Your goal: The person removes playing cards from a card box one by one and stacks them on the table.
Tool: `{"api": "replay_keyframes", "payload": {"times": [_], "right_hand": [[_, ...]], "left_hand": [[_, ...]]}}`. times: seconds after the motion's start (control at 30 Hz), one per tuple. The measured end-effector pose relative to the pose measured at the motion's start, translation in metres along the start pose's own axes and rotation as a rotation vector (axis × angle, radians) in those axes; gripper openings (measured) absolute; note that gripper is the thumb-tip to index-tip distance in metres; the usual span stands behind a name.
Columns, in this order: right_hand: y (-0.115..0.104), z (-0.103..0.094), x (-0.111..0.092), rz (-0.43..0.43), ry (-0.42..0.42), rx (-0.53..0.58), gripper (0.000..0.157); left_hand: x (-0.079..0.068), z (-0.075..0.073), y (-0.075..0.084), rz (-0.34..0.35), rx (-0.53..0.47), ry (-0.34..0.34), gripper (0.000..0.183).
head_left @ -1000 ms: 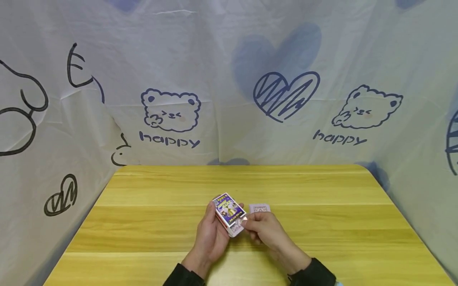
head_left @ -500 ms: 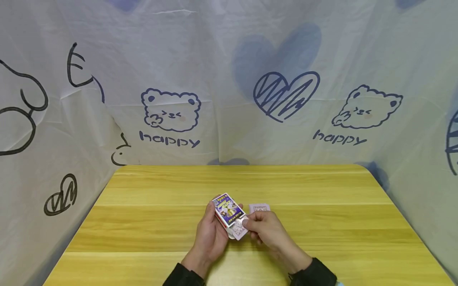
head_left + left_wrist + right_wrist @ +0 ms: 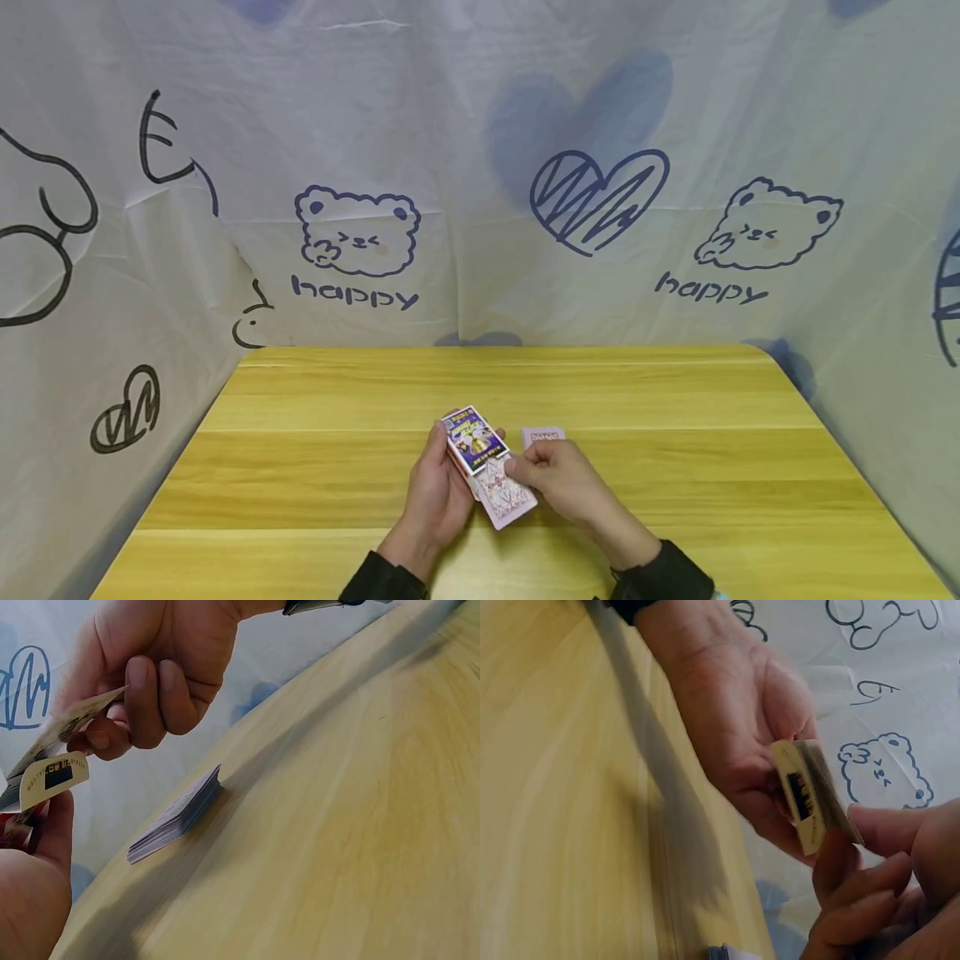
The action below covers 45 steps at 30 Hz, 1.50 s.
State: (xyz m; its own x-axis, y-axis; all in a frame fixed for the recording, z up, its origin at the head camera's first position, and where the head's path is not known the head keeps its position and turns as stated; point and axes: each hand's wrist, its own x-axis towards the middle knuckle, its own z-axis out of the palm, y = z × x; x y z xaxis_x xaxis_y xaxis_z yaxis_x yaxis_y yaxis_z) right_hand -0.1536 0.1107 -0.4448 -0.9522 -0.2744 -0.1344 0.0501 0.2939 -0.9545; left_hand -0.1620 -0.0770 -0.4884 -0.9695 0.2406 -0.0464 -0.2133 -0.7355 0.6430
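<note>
My left hand (image 3: 435,500) grips a purple and yellow playing card box (image 3: 474,437), held tilted over the table. From its near end protrude playing cards (image 3: 506,492) with a red-patterned back, pinched by my right hand (image 3: 566,479) between thumb and fingers. The box's pale end flap (image 3: 56,780) hangs folded out below the cards in the left wrist view. On the table just beyond my right hand lies a stack of playing cards (image 3: 176,817), partly hidden by that hand in the head view. How many cards are pinched is hidden.
The wooden table (image 3: 300,467) spreads around both hands. A pale cloth (image 3: 480,167) with drawn bears and hearts hangs behind its far edge and along both sides.
The pinched cards have slid well out of the box towards the near side, showing much more of their back. The box has shifted slightly left; the stack on the table stays put.
</note>
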Motion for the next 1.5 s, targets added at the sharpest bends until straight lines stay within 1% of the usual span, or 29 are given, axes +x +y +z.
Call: {"api": "replay_keyframes", "payload": {"times": [0.1, 0.17, 0.33, 0.4, 0.43, 0.5, 0.57, 0.63, 0.73, 0.83, 1.0, 1.07, 1.23, 1.5], "right_hand": [[0.002, -0.001, 0.001, -0.023, 0.017, -0.040, 0.021], [0.003, -0.003, 0.001, -0.023, -0.013, -0.032, 0.018], [0.001, -0.012, 0.002, -0.039, -0.106, -0.048, 0.016], [-0.002, -0.019, 0.002, -0.040, -0.107, -0.056, 0.017], [-0.004, -0.022, 0.002, -0.037, -0.094, -0.050, 0.017], [-0.008, -0.029, 0.003, -0.019, -0.038, -0.031, 0.016], [-0.011, -0.037, 0.004, -0.003, 0.049, -0.023, 0.016], [-0.012, -0.044, 0.005, 0.005, 0.136, -0.035, 0.016], [-0.011, -0.054, 0.007, 0.006, 0.218, -0.066, 0.016], [-0.009, -0.061, 0.009, 0.007, 0.249, -0.117, 0.015], [-0.001, -0.072, 0.015, 0.040, 0.324, -0.309, 0.015], [0.002, -0.076, 0.016, 0.063, 0.342, -0.355, 0.015], [0.012, -0.079, 0.020, 0.101, 0.325, -0.371, 0.016], [0.028, -0.061, 0.028, 0.144, 0.277, -0.325, 0.016]], "left_hand": [[0.000, 0.001, 0.000, -0.013, 0.004, 0.008, 0.055], [0.000, 0.001, 0.000, -0.008, 0.005, 0.033, 0.057], [0.002, -0.001, 0.000, 0.015, -0.008, 0.136, 0.062], [0.003, -0.001, 0.000, 0.024, -0.021, 0.181, 0.065], [0.004, -0.001, 0.000, 0.029, -0.032, 0.203, 0.067], [0.005, -0.001, 0.000, 0.043, -0.044, 0.248, 0.070], [0.006, -0.002, 0.000, 0.052, -0.053, 0.277, 0.071], [0.006, -0.002, -0.001, 0.059, -0.057, 0.292, 0.071], [0.006, -0.002, -0.001, 0.065, -0.063, 0.287, 0.068], [0.005, -0.002, -0.001, 0.065, -0.062, 0.289, 0.069], [0.004, 0.000, -0.001, 0.067, -0.066, 0.298, 0.073], [0.004, 0.000, -0.001, 0.061, -0.066, 0.302, 0.073], [0.003, 0.000, -0.002, 0.043, -0.062, 0.298, 0.074], [0.003, 0.000, -0.003, 0.039, -0.057, 0.292, 0.075]]}}
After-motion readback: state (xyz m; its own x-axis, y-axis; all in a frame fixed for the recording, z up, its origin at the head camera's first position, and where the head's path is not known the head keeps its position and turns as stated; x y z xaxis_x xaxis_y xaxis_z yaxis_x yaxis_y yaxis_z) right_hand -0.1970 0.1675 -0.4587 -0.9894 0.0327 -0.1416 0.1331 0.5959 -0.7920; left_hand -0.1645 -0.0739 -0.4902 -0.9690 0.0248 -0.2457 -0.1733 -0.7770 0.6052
